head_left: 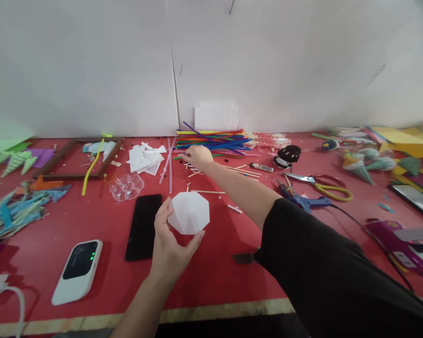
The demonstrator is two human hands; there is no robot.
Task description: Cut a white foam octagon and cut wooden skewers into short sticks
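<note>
My left hand (171,244) grips a white octagonal paper piece (189,213) by its edges, thumb at the lower right and fingers at the left. Faint creases run across the paper. My right hand (198,157) is stretched far forward, with its fingers drawn together at the left end of a bundle of coloured pipe cleaners (211,142). What those fingertips pinch, if anything, is too small to make out. Thin wooden sticks (241,171) lie just right of that hand. A black phone (144,227) rests beside my left hand.
White paper scraps (146,158), a clear flower-shaped tray (127,187) and a brown frame (81,176) occupy the left. Scissors (317,183), a blue glue gun (301,199) with a cable and a dark blade (245,258) lie right. A white hotspot device (78,271) is near the front.
</note>
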